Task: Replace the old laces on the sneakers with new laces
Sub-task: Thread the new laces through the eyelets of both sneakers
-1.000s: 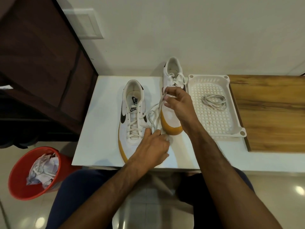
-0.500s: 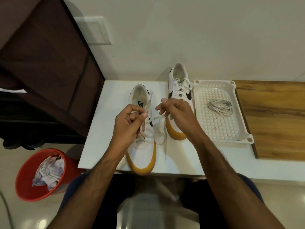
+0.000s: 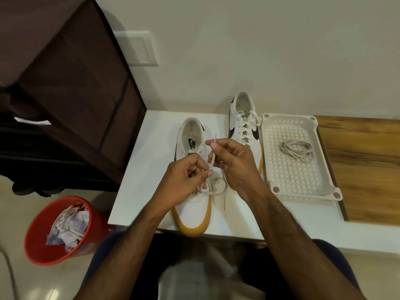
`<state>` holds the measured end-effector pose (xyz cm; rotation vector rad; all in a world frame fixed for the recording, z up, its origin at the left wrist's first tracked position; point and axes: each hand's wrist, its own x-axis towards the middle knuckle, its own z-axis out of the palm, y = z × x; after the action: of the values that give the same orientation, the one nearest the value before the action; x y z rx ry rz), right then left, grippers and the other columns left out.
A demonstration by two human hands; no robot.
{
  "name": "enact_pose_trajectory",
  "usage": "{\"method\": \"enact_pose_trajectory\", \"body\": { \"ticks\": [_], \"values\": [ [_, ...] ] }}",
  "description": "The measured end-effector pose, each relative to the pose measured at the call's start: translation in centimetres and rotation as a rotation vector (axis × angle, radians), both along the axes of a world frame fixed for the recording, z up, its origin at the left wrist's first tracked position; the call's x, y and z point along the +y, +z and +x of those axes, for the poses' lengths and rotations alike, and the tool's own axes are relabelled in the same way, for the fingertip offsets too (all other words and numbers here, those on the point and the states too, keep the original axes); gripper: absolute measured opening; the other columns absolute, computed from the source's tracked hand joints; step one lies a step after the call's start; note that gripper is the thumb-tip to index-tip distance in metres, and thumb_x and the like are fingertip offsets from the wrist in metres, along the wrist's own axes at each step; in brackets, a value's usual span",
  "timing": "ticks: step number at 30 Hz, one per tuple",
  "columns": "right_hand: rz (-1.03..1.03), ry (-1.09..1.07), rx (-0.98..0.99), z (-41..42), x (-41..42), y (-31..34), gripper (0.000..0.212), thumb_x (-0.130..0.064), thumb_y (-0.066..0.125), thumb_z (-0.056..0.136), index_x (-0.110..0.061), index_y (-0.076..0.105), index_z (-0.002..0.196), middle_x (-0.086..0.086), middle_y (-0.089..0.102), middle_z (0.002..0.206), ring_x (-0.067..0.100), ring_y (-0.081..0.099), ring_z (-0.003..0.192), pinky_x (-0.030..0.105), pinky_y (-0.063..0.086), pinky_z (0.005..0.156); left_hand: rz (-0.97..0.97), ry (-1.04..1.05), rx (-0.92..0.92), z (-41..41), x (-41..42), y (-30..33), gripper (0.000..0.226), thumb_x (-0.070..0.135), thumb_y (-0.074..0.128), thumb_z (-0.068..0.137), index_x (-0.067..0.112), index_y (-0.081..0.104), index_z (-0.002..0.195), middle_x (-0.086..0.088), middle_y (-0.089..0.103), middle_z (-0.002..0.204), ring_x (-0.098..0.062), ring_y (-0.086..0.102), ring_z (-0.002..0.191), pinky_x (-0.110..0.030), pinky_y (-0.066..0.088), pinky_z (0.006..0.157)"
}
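Two white sneakers with tan soles stand on a white table (image 3: 138, 191). The near sneaker (image 3: 192, 215) points its toe at me; its white lace (image 3: 213, 158) is pulled up over the tongue. My left hand (image 3: 184, 182) pinches the lace low down, just above the eyelets. My right hand (image 3: 233, 163) pinches the same lace higher, its tip sticking up past my fingers. A loose loop and tail of lace (image 3: 221, 189) hang beside the shoe. The far sneaker (image 3: 243, 126) stays laced. A coiled lace bundle (image 3: 296, 150) lies in a white perforated tray (image 3: 324, 176).
A red bin (image 3: 43, 241) with crumpled paper stands on the floor at the left. A dark brown cabinet (image 3: 65, 94) rises left of the table. A wooden surface (image 3: 363, 165) adjoins the tray on the right. A wall closes the back.
My left hand has risen from the table edge to the near sneaker's lace. My right hand left the far sneaker and now holds the lace end upright. The camera tilted down a little.
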<state>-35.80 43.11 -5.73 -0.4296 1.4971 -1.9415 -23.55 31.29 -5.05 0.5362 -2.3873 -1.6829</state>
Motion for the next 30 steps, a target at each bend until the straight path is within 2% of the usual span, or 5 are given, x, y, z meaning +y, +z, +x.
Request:
{"method": "enact_pose_trajectory", "body": {
  "ticks": [5,9,13,20,30],
  "values": [
    [0.015,-0.013,-0.011,-0.3,-0.3,-0.3,0.012,-0.01,0.065,0.096,-0.008,0.077,0.098,0.007,0.076,0.091,0.018,0.07,0.078,0.032,0.057,0.074,-0.085,0.15,0.107,0.2,-2.0,-0.2,0.013,0.017,0.059,0.101,0.018,0.069,0.093,0.004,0.069,0.091,-0.014,0.067,0.082,-0.027,0.054,0.075],
    [0.234,0.049,0.306,0.2,-1.1,-0.6,0.012,-0.004,0.072,0.091,-0.009,0.079,0.1,0.001,0.078,0.091,0.01,0.068,0.069,0.025,0.055,0.069,-0.266,0.305,0.025,0.2,-4.6,-1.3,0.028,0.011,0.052,0.103,0.026,0.064,0.121,0.0,0.054,0.109,-0.01,0.062,0.094,-0.003,0.043,0.075],
    [0.44,0.095,0.58,1.5,-2.2,-1.0,0.006,-0.011,0.077,0.088,-0.015,0.077,0.093,-0.01,0.071,0.075,0.001,0.065,0.067,0.014,0.052,0.068,-0.331,0.133,-0.052,-0.1,-5.1,-2.5,0.031,0.024,0.048,0.107,0.034,0.059,0.134,0.006,0.047,0.109,-0.004,0.058,0.101,-0.007,0.045,0.082],
    [0.629,0.119,1.026,2.6,-2.7,-1.8,0.003,-0.015,0.066,0.088,-0.017,0.064,0.088,-0.002,0.061,0.085,0.014,0.06,0.073,0.039,0.055,0.065,-0.408,0.117,-0.079,-0.8,-5.4,-2.4,0.01,0.028,0.061,0.098,0.032,0.059,0.107,0.007,0.056,0.1,-0.006,0.061,0.084,-0.021,0.051,0.074],
    [0.783,0.073,1.205,3.5,-4.1,-1.8,0.012,-0.018,0.061,0.095,-0.016,0.071,0.088,-0.001,0.057,0.086,0.018,0.054,0.066,0.029,0.041,0.051,-0.219,0.197,-0.071,-0.2,-5.7,-1.5,0.023,0.018,0.067,0.096,0.026,0.061,0.117,0.005,0.064,0.092,-0.013,0.07,0.076,-0.005,0.045,0.063]
  ]
}}
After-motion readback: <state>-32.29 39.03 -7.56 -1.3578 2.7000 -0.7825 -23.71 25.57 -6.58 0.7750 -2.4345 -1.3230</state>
